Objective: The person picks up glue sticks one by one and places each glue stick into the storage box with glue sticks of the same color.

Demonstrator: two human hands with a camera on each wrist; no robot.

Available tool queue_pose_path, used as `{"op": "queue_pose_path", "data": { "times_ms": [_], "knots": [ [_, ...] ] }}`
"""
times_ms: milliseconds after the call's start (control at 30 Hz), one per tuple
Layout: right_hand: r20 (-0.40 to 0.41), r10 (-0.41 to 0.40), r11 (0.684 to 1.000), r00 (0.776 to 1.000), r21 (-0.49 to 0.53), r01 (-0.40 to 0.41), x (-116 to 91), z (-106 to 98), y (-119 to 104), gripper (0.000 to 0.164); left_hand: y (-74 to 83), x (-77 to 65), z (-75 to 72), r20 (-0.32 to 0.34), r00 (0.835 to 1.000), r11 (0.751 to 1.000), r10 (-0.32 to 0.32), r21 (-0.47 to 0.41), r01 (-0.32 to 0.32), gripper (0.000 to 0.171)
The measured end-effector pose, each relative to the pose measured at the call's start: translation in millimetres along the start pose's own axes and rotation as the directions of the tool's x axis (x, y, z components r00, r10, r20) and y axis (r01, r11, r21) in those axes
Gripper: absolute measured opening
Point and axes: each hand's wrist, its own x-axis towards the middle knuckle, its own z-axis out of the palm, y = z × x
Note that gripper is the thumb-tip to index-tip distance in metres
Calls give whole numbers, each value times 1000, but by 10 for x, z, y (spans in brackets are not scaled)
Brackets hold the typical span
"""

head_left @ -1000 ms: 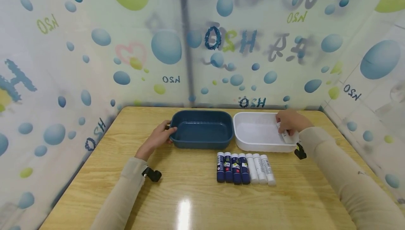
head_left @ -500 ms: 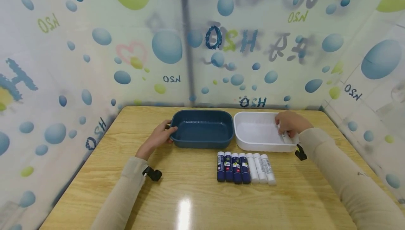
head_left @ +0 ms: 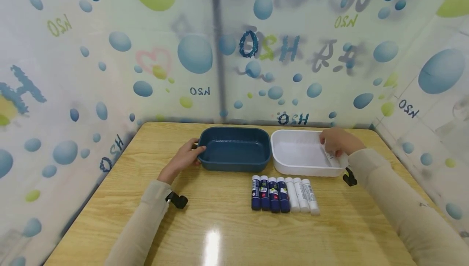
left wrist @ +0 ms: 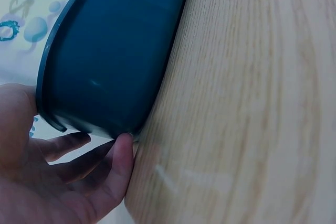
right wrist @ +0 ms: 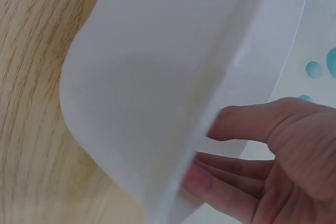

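My left hand (head_left: 184,157) grips the left end of a dark blue tray (head_left: 234,166), with the thumb over its rim and the other fingers against the outside. The left wrist view shows these fingers by the tray's end wall (left wrist: 105,66). Inside the right end of a white tray (head_left: 296,150), my right hand (head_left: 338,140) holds a white glue stick (head_left: 332,159), partly covered by the fingers. In the right wrist view the white tray's wall (right wrist: 136,93) hides the stick and the fingertips. In front of the trays lie several blue glue sticks (head_left: 273,195) beside three white ones (head_left: 301,195).
Both trays stand side by side near the back of a wooden table (head_left: 205,225). A printed curtain (head_left: 161,103) hangs right behind them and along both sides. Each wrist bears a small black camera (head_left: 177,200).
Both hands stay at their trays, and the glue sticks in the row lie as before. Only the head view has shifted slightly.
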Motion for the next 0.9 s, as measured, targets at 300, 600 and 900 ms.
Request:
{"op": "queue_pose_path", "data": {
  "times_ms": [300,600,900],
  "knots": [
    [-66,-61,995,996,-85,56,-211,-150,-79,38,-4,12,24,-5,1000,1000,-15,-12,15,58],
    [-132,-201,977,971,-98,189,-461,-265,-94,36,26,20,3,-2,1000,1000,-6,-20,6,58],
    [-160,-324,944,932,1,329,-855,-266,-256,36,27,39,2,20,999,999,-31,-26,31,57]
  ]
}}
